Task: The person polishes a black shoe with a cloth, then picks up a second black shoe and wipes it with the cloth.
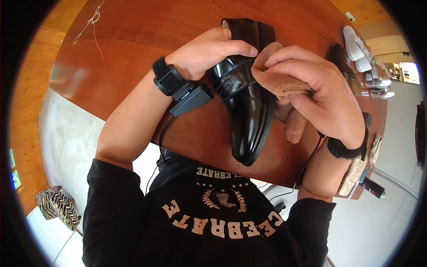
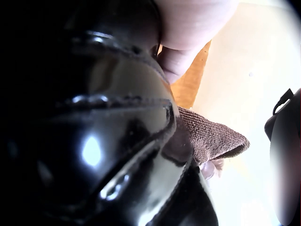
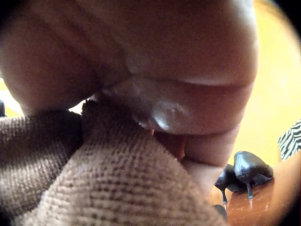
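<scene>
A glossy black leather shoe [image 1: 249, 115] is held over the near edge of the table, its toe toward my body. My left hand [image 1: 209, 49] grips it near the ankle opening, thumb lying across the upper. A brown ribbed cloth [image 1: 272, 73] is bunched in my right hand [image 1: 331, 89], pinched between thumb and fingers. One fold of it lies against the shoe's side by the strap, and a loose end hangs below the hand. In the left wrist view the shoe's shiny seams fill most of the picture, the cloth [image 2: 211, 136] showing beyond them.
On the brown table [image 1: 147, 26], white sneakers [image 1: 356, 46] and other footwear stand along the right side. Black heeled shoes [image 3: 249, 169] show in the right wrist view. A thin string [image 1: 94, 18] lies far left. A dark can [image 1: 373, 188] is at the lower right edge.
</scene>
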### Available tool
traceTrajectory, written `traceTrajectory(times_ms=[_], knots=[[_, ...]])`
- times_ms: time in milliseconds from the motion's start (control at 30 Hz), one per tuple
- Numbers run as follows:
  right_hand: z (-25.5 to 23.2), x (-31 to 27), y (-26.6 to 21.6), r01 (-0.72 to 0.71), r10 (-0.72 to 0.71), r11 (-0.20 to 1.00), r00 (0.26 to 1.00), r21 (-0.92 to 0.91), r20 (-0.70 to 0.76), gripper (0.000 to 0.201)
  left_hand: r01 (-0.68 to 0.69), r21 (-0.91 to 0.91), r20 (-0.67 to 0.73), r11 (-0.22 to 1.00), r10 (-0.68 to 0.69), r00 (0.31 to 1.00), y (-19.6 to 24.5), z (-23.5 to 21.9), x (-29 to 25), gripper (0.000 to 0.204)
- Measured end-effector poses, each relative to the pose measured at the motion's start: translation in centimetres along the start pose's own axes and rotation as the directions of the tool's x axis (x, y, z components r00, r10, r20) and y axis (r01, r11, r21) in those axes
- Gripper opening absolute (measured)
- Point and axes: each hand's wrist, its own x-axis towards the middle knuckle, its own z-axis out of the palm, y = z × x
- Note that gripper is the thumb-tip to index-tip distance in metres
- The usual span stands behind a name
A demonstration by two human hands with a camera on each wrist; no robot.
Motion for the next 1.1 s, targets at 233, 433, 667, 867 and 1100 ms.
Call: traceTrajectory(times_ms=[233, 433, 667, 867, 1100], knots=[[0.0, -0.1, 0.2, -0.008, 0.009, 0.999, 1.000, 0.040, -0.012, 0.050, -0.001, 0.008, 0.029, 1.000, 0.001, 1.000, 0.4, -0.1, -0.2, 0.018], [-0.1, -0.2, 0.3, -0.015, 0.016, 0.998, 1.000, 0.062, -0.017, 0.050, -0.017, -0.042, 0.012, 0.999, 0.017, 1.000, 0.0, 0.1, -0.1, 0.018], [-0.1, -0.2, 0.1, -0.020, 0.020, 1.000, 1.000, 0.014, -0.002, 0.050, 0.025, -0.070, -0.022, 0.997, -0.027, 0.999, 0.0, 0.2, -0.2, 0.017], [-0.4, -0.4, 0.3, -0.029, 0.029, 0.999, 1.000, 0.035, 0.006, 0.049, 0.031, -0.088, -0.107, 0.996, -0.041, 0.993, 1.0, 0.9, -0.9, 0.014], [-0.3, -0.3, 0.1, -0.038, 0.038, 0.999, 0.999, 0.033, 0.005, 0.048, 0.052, -0.126, -0.130, 0.991, -0.069, 0.989, 1.2, 1.1, -1.1, 0.011]])
